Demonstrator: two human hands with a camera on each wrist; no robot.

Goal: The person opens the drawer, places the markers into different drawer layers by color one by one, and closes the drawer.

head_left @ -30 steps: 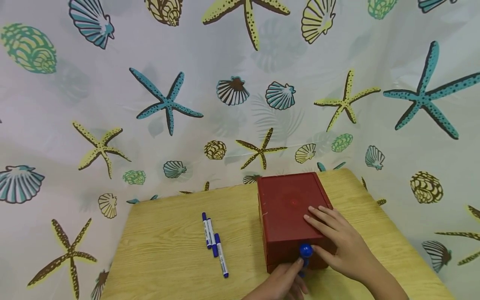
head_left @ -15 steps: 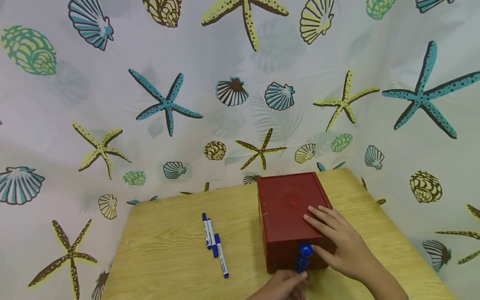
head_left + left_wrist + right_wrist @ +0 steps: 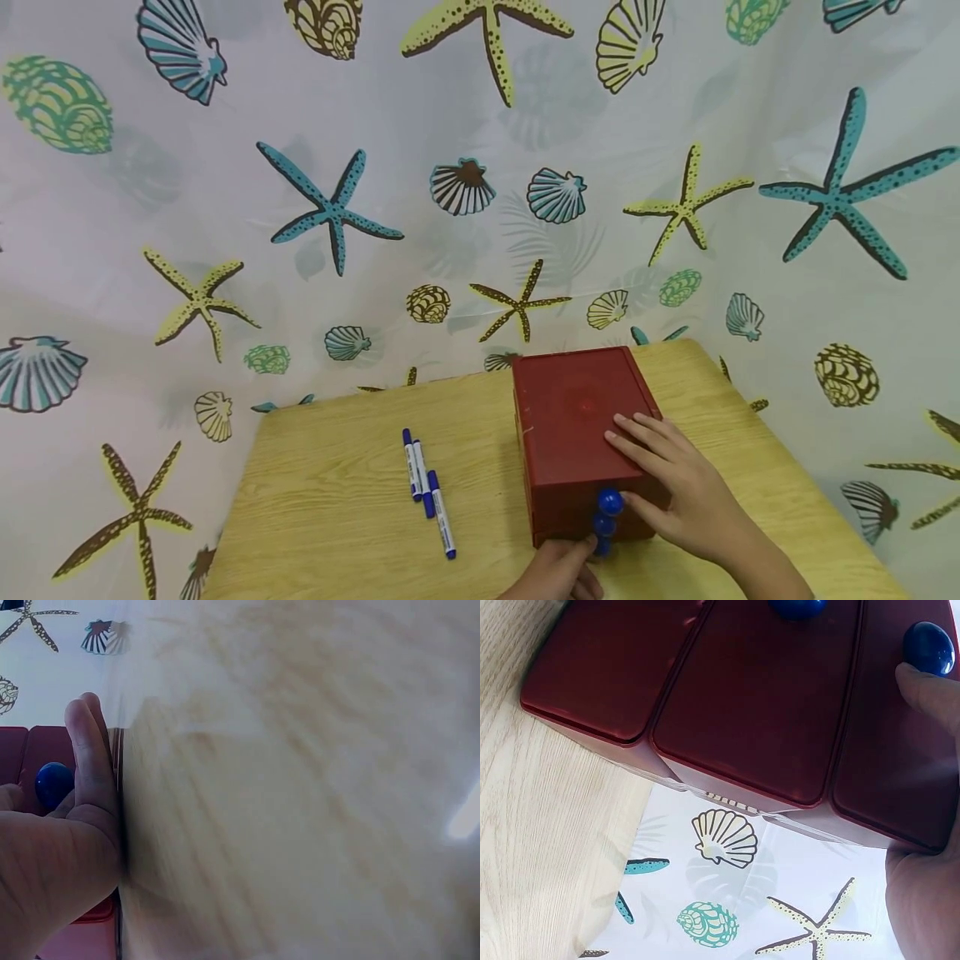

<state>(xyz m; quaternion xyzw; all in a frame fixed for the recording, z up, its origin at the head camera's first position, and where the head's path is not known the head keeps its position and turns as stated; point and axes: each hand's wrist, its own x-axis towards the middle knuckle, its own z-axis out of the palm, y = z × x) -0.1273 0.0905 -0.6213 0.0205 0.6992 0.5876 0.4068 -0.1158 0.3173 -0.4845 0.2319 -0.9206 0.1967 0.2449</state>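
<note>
Red drawer box (image 3: 581,429), one of its kind, stands on the right half of the wooden tabletop (image 3: 330,508), with two blue knobs (image 3: 607,502) showing on its near face, one above the other. One right hand (image 3: 678,483) lies flat on the box's top with fingers straight and spread. One left hand (image 3: 558,571) sits at the front bottom edge, fingertips at the lower knob; whether they pinch it I cannot tell. Three blue-capped markers (image 3: 427,490) lie side by side, well to the left. Behind hangs one seashell-printed curtain (image 3: 225,167).
</note>
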